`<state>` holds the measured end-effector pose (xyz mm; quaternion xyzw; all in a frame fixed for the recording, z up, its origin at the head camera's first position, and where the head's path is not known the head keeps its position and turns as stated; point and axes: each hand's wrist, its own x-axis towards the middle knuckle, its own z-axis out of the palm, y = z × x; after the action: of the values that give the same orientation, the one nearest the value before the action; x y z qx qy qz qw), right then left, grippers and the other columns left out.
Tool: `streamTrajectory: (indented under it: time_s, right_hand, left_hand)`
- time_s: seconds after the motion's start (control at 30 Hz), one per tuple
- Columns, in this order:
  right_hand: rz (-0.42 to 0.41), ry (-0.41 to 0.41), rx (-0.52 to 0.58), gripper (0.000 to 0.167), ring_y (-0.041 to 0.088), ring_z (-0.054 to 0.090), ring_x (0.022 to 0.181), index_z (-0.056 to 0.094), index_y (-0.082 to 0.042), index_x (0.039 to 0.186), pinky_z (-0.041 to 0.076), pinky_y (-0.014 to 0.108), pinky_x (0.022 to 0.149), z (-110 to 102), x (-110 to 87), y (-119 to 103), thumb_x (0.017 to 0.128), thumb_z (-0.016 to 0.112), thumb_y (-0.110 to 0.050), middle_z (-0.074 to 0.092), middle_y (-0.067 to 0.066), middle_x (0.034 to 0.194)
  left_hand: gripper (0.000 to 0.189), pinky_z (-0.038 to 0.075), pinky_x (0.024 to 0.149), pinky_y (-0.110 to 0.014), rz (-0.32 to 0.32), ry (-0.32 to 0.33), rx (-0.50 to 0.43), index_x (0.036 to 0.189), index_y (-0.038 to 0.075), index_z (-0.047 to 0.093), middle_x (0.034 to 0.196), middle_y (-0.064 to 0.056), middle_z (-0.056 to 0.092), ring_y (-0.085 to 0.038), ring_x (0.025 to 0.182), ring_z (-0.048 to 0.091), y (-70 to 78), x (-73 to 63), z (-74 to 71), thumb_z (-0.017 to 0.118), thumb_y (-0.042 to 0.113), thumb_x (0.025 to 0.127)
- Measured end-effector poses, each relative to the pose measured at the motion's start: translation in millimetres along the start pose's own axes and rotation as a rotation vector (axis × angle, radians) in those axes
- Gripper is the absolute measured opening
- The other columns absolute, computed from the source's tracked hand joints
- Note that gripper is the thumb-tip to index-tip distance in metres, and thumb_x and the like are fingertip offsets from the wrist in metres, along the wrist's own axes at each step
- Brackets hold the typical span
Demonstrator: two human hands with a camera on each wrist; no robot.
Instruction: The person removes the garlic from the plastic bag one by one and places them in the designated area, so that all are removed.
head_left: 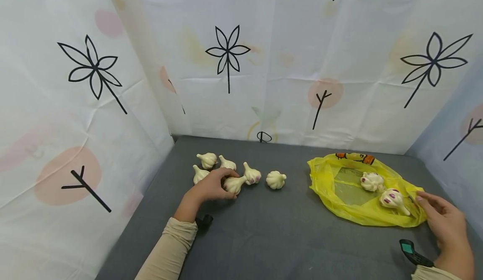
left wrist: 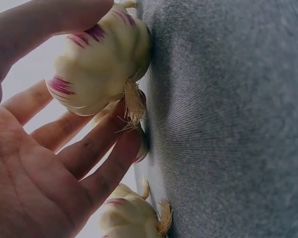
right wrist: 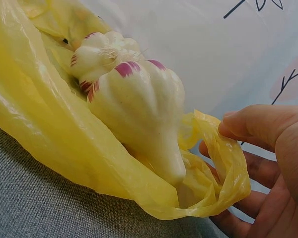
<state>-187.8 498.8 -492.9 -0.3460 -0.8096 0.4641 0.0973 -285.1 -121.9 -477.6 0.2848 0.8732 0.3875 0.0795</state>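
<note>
My left hand (head_left: 213,184) grips a garlic bulb (head_left: 233,185) low over the grey table, its thumb on the near side and its fingers behind. In the left wrist view, this held garlic bulb (left wrist: 102,64) shows purple streaks and a tuft of dry roots. More garlic bulbs lie around that hand, one at the back (head_left: 207,160) and another to the right (head_left: 252,174). On the right, my right hand (head_left: 445,217) pinches the edge of a yellow plastic bag (head_left: 324,183) between thumb and fingers. Two garlic bulbs (right wrist: 144,109) rest in the bag's spread mouth.
A single garlic bulb (head_left: 276,180) sits apart between the left group and the bag. The grey table (head_left: 271,234) runs back to white patterned cloth (head_left: 279,83) hanging behind and at the sides. Black wrist devices (head_left: 413,252) are strapped on both arms.
</note>
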Motion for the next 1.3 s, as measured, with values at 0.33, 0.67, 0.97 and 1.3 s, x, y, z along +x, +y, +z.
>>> streamTrajectory:
  time_s: [0.33, 0.67, 0.97, 1.3]
  right_hand:
    - [0.013, -0.015, -0.032, 0.054, 0.025, 0.035, 0.154, 0.05, -0.033, 0.158, 0.035, 0.053, 0.128, 1.1, 0.6, -3.0, 0.109, 0.048, -0.054, 0.032, 0.0, 0.173]
    - [0.004, 0.0, -0.012, 0.05, 0.018, 0.045, 0.141, 0.053, -0.036, 0.155, 0.035, 0.052, 0.128, 0.4, 2.6, -1.0, 0.108, 0.051, -0.054, 0.043, -0.014, 0.161]
    - [0.011, 0.002, -0.012, 0.049, 0.016, 0.045, 0.14, 0.054, -0.038, 0.153, 0.037, 0.049, 0.127, 0.1, 2.9, -0.3, 0.107, 0.052, -0.054, 0.044, -0.018, 0.155]
    - [0.031, -0.003, -0.028, 0.051, 0.026, 0.034, 0.154, 0.052, -0.036, 0.156, 0.035, 0.05, 0.128, 1.5, -0.6, -2.9, 0.108, 0.049, -0.054, 0.034, -0.004, 0.171]
  left_hand:
    - [0.064, 0.056, 0.097, -0.04, -0.029, -0.006, -0.014, 0.14, 0.012, 0.066, 0.138, -0.005, 0.066, -0.021, 0.115, 0.066, -4.7, -3.0, -1.6, 0.094, 0.017, 0.082]
    - [0.067, 0.053, 0.109, -0.049, -0.04, 0.01, -0.056, 0.141, 0.01, 0.065, 0.142, -0.008, 0.067, -0.027, 0.13, 0.065, -4.4, -4.8, -3.6, 0.094, 0.018, 0.082]
    - [0.063, 0.052, 0.111, -0.051, -0.034, 0.02, -0.059, 0.138, 0.007, 0.066, 0.137, -0.01, 0.068, -0.03, 0.131, 0.065, -1.9, -3.4, -2.8, 0.093, 0.018, 0.082]
    - [0.063, 0.053, 0.107, -0.055, -0.038, 0.009, -0.033, 0.139, 0.005, 0.065, 0.138, -0.014, 0.067, -0.033, 0.125, 0.065, 4.0, -4.5, -4.7, 0.092, 0.023, 0.085]
